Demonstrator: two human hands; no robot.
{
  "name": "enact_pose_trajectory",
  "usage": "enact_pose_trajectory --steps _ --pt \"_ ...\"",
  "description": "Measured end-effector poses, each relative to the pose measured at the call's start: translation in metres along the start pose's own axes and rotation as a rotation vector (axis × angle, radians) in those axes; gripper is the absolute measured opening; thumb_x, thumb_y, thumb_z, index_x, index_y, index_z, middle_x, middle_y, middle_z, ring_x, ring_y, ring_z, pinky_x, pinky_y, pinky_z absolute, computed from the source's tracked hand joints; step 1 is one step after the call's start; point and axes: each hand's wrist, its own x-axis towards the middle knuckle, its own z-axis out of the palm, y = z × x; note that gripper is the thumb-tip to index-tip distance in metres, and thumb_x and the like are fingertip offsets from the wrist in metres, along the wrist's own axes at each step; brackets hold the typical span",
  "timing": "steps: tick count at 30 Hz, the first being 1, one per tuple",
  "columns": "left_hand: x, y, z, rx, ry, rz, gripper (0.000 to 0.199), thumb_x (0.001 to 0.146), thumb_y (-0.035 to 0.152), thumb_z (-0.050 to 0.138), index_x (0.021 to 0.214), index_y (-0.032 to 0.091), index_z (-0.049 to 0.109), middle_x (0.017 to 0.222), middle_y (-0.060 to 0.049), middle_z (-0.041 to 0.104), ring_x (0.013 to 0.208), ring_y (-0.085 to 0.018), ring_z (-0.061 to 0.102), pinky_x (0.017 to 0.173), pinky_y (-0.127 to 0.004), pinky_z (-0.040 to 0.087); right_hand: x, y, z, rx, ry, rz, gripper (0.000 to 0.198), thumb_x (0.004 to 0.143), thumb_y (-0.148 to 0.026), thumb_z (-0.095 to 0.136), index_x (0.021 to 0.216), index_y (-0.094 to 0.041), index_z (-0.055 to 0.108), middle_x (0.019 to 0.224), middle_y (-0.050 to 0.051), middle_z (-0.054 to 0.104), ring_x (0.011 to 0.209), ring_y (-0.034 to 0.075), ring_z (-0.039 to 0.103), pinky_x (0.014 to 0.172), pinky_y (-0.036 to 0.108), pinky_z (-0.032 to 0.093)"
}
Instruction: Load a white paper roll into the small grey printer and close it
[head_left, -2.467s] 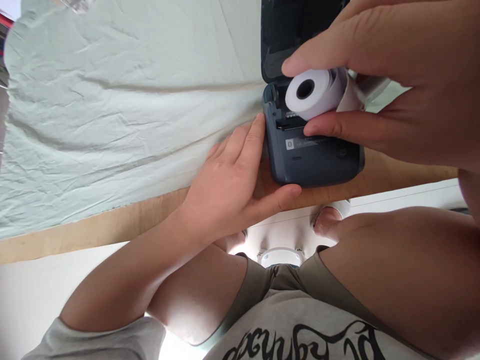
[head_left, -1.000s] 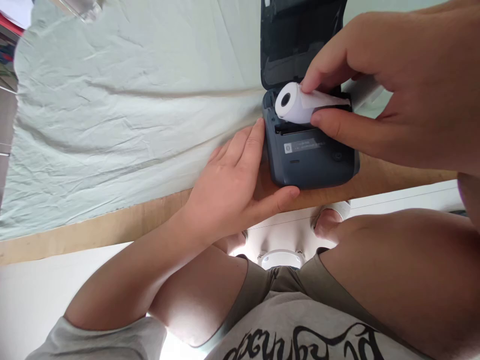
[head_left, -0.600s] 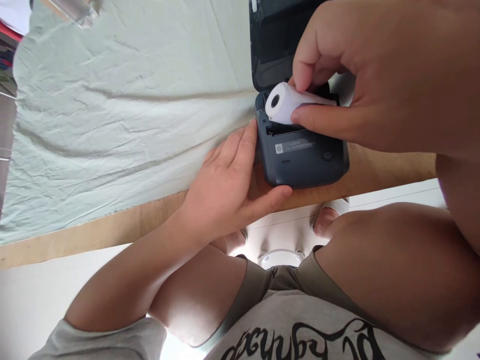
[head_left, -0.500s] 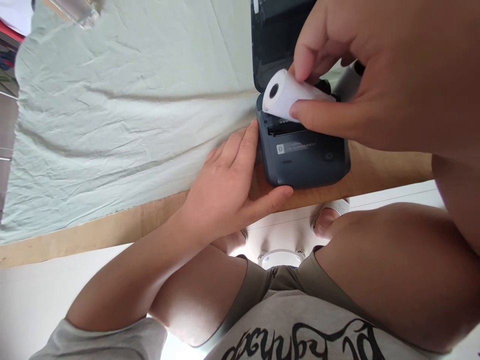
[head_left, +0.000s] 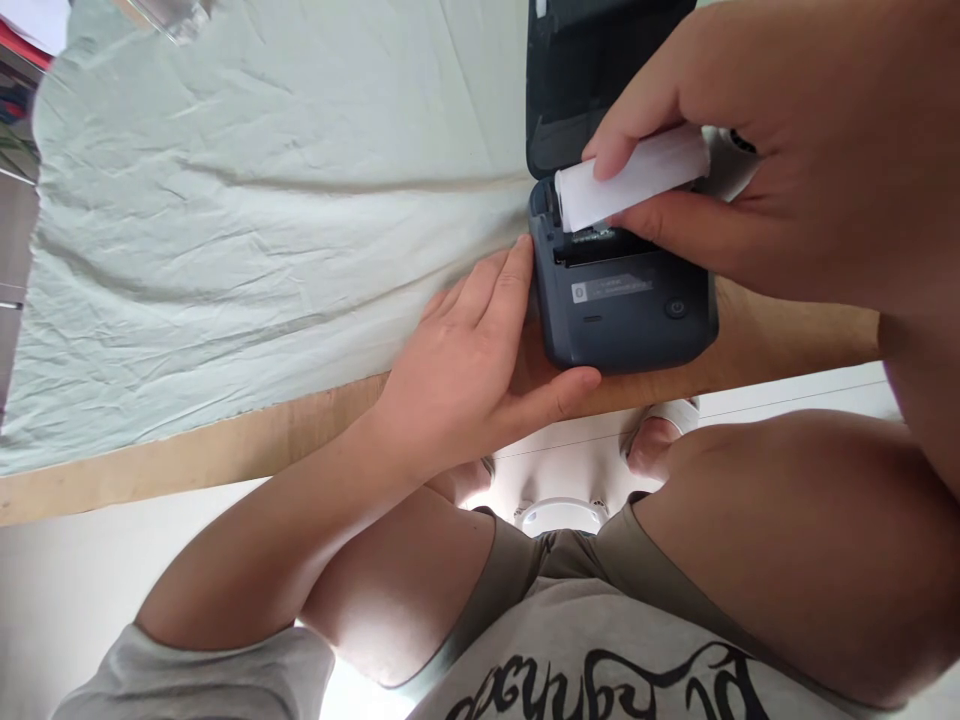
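A dark blue-grey label printer (head_left: 630, 325) lies near the table's front edge with its black lid (head_left: 600, 80) swung up and back. My right hand (head_left: 750, 170) pinches a white paper roll (head_left: 645, 180) between thumb and fingers, tilted over the printer's open bay. The roll's left end is at the left side of the bay; the hand hides part of its right end. My left hand (head_left: 469, 360) rests at the printer's left side, fingers stretched along that side and thumb extended by the front edge.
A pale green cloth (head_left: 285, 200) with wrinkles covers much of the wooden table (head_left: 300, 430). A clear plastic object (head_left: 176, 15) lies at the far left. Behind my right hand, a grey cylindrical thing (head_left: 727, 165) is partly visible. My legs are below the table edge.
The paper roll has turned, so its hollow end no longer faces me, and it has shifted right. The printer has also moved slightly right in view, with my left hand beside it.
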Motion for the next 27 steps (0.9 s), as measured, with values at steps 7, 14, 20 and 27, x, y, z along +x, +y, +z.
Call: enact_pose_trajectory --steps 7,14,20,27 --pt "0.001 0.001 -0.001 0.001 -0.008 -0.016 0.094 0.104 0.074 0.046 0.166 0.005 0.032 0.170 -0.026 0.044 0.159 -0.039 0.044 0.129 -0.055 0.041 0.000 0.009 0.001 -0.038 -0.054 -0.031 0.090 0.092 -0.056 0.000 0.118 -0.011 0.074 0.099 -0.005 0.069 0.104 0.005 0.063 0.105 0.036 0.045" --pt "-0.001 -0.001 0.001 -0.027 0.005 -0.025 0.096 0.101 0.079 0.047 0.168 0.011 0.030 0.169 -0.023 0.046 0.157 -0.040 0.047 0.128 -0.056 0.043 -0.003 0.011 -0.003 -0.043 -0.007 -0.023 0.085 0.089 -0.055 0.004 0.113 -0.013 0.074 0.104 -0.004 0.070 0.114 0.013 0.061 0.108 0.044 0.040" --pt "-0.001 0.000 -0.001 -0.062 0.030 0.030 0.080 0.105 0.068 0.048 0.169 0.023 0.032 0.160 -0.017 0.054 0.148 -0.037 0.056 0.122 -0.053 0.049 -0.013 0.008 -0.006 0.097 0.030 -0.273 0.053 0.097 -0.048 0.025 0.089 -0.020 0.069 0.086 -0.004 0.064 0.086 0.001 0.053 0.089 0.032 0.045" --pt "-0.003 0.005 -0.003 -0.046 0.031 0.022 0.059 0.107 0.055 0.051 0.158 0.025 0.052 0.155 -0.016 0.057 0.144 -0.034 0.058 0.119 -0.056 0.053 -0.014 0.016 -0.006 0.208 -0.029 -0.238 0.066 0.099 -0.069 0.032 0.090 -0.020 0.075 0.096 -0.004 0.067 0.101 0.003 0.063 0.107 0.024 0.052"
